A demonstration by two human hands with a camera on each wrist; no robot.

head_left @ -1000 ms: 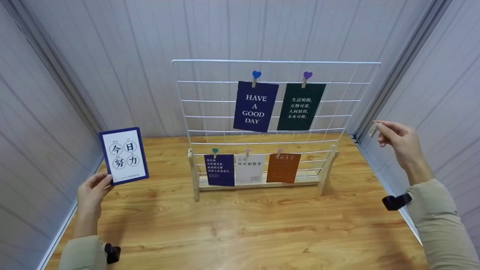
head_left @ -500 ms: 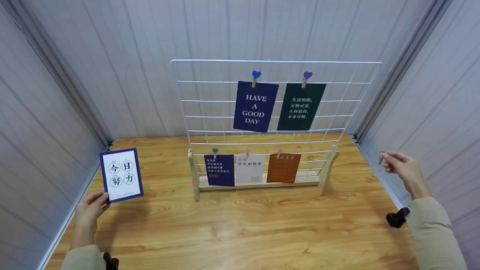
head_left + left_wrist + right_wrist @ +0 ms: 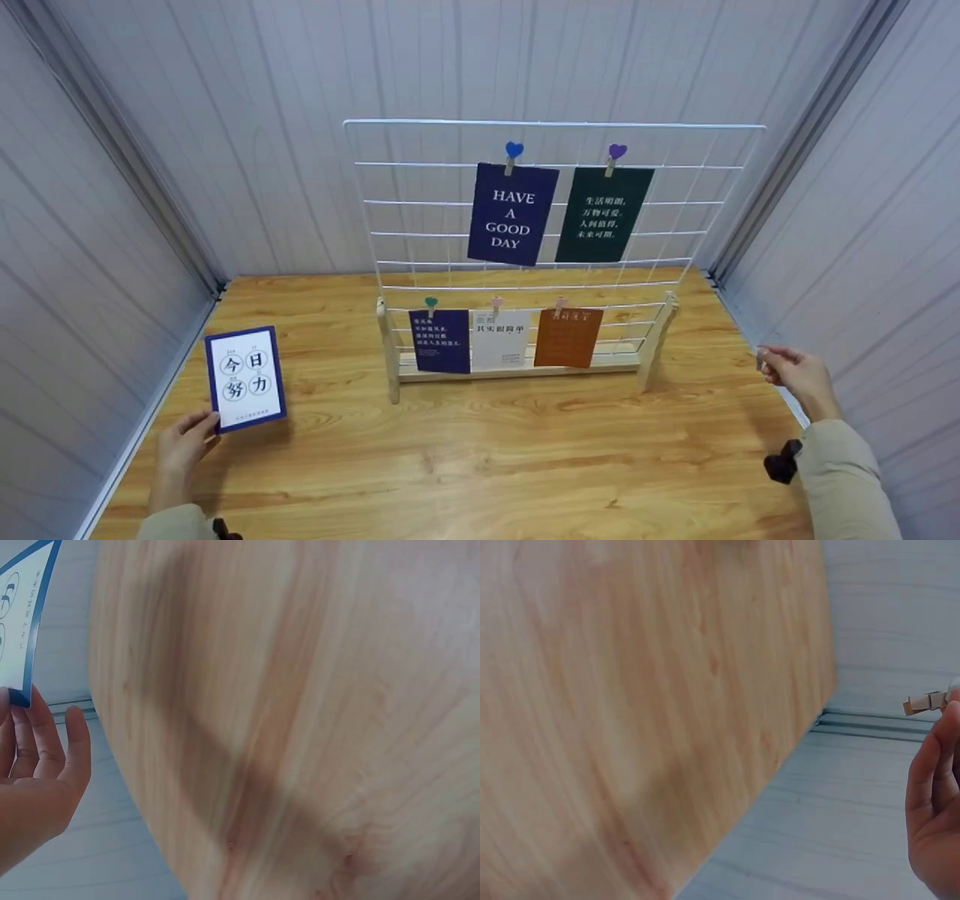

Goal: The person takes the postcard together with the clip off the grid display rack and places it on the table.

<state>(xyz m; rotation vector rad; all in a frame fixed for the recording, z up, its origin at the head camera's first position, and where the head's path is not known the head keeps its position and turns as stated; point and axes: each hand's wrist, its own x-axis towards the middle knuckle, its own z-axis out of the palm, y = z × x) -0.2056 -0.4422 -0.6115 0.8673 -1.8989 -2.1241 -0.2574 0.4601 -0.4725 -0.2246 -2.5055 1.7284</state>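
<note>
On the left of the head view, my left hand (image 3: 184, 444) pinches the lower left corner of a white card with a blue border (image 3: 246, 379), printed with large Chinese characters. The card is tilted above the table; its bottom edge also shows in the left wrist view. Over at the right, my right hand (image 3: 804, 381) pinches a small wooden clothespin (image 3: 924, 703) between thumb and fingertips. Between the hands stands a white wire grid rack (image 3: 420, 234) on wooden feet. A navy card (image 3: 513, 225) and a dark green card (image 3: 604, 217) hang from its upper part by heart-topped clothespins.
Lower on the rack hang a blue card (image 3: 440, 352), a white card (image 3: 500, 356) and an orange card (image 3: 568, 349), each clipped. The wooden table (image 3: 480, 457) has panelled walls behind and at both sides.
Both hands have come down and nearer the front, the left still with the card and the right still with the clothespin. The rack and its cards stay put.
</note>
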